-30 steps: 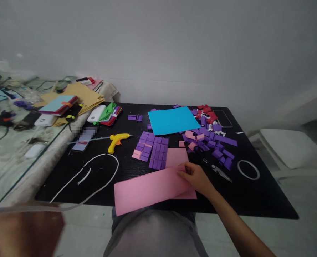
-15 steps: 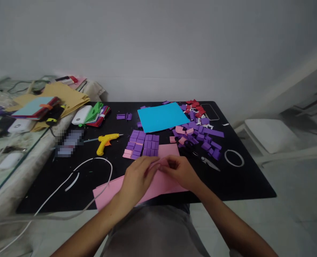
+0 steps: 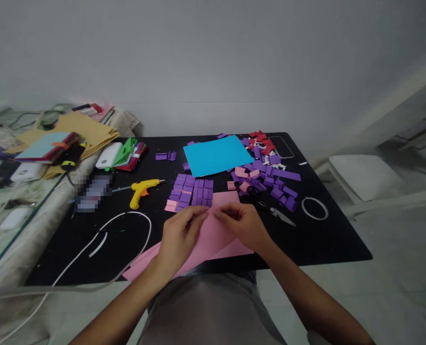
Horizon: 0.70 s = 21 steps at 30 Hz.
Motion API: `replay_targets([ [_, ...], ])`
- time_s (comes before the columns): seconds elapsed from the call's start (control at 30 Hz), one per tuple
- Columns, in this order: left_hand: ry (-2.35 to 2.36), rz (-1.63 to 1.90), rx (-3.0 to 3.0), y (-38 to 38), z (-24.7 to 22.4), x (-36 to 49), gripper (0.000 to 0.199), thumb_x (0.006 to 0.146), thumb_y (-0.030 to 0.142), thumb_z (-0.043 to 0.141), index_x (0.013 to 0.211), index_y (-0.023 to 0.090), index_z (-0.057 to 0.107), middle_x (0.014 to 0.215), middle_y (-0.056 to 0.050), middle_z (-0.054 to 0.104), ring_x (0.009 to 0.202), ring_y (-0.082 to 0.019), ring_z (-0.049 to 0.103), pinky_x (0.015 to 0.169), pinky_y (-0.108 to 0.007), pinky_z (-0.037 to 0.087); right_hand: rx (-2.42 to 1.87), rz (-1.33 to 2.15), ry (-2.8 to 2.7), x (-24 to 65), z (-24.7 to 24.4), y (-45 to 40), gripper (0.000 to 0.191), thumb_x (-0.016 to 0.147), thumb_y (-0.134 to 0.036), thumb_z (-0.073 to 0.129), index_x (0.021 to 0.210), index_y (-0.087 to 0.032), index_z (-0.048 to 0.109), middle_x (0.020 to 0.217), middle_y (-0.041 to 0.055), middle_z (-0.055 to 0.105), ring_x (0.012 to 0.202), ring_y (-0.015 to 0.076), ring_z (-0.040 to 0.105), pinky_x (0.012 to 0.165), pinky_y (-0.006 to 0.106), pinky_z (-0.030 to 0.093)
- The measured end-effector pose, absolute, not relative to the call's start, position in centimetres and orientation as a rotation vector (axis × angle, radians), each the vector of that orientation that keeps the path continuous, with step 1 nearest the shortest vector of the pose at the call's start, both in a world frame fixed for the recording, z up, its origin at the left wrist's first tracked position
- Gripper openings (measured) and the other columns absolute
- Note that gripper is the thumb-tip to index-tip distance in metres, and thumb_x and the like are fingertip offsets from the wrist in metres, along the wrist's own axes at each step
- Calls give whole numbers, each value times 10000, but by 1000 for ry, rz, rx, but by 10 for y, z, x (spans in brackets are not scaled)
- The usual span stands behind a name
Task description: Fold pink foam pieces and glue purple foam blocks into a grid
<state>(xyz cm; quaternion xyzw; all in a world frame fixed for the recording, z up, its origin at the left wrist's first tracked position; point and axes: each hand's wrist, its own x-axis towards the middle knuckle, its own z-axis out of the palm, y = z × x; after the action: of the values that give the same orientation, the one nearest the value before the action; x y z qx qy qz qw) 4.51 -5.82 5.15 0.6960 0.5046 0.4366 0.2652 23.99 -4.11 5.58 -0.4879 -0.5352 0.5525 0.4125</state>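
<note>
In the head view, a pink paper sheet [image 3: 213, 239] lies at the table's front edge, partly raised between my hands. My left hand [image 3: 179, 235] is closed, thumb and fingers pinching the sheet's upper edge. My right hand [image 3: 247, 226] pinches the same edge just to the right, its fingertips a small gap from the left ones. More pink paper lies flat beneath the raised part. Just beyond my fingers sit two blocks of folded purple paper pieces [image 3: 202, 191], a few pink ones among them.
A blue sheet [image 3: 218, 155] lies behind. To its right are loose purple pieces [image 3: 279, 189], red scraps [image 3: 263, 143], scissors [image 3: 278, 213] and a tape ring [image 3: 315, 208]. On the left are a yellow glue gun [image 3: 143, 191], a white cable [image 3: 126, 213] and coloured paper bundles [image 3: 130, 154].
My fingertips have drawn slightly apart along the pink sheet's edge. The sheet is raised more, its left end lower and tilted. Other things stay in place; the view has shifted slightly.
</note>
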Motion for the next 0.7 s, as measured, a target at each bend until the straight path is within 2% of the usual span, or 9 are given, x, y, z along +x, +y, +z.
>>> replay_targets([
  [0.2,1326,1168,1855,-58,57,47,169,975,306,703,1112,242,779,1064,-42,825,870,-178,778,754,-266,596,-1241,1351,-1333,240,59,-40,286,800,-496,822,871,-219,823,873,40,826,830,227,758,800,355,604],
  [0.43,1389,1228,1759,-57,59,46,162,929,326,753,1055,252,822,991,-36,842,796,-183,786,705,-264,608,-1227,1276,-1322,236,62,-43,282,813,-491,808,860,-212,810,854,44,821,812,230,761,766,344,610],
  [0.7,1389,1309,1732,-62,67,46,129,905,274,771,1016,244,828,939,-15,842,747,-152,772,688,-233,612,-1214,1202,-1322,231,69,-49,224,858,-438,784,865,-217,811,841,40,808,800,218,754,752,329,602],
])
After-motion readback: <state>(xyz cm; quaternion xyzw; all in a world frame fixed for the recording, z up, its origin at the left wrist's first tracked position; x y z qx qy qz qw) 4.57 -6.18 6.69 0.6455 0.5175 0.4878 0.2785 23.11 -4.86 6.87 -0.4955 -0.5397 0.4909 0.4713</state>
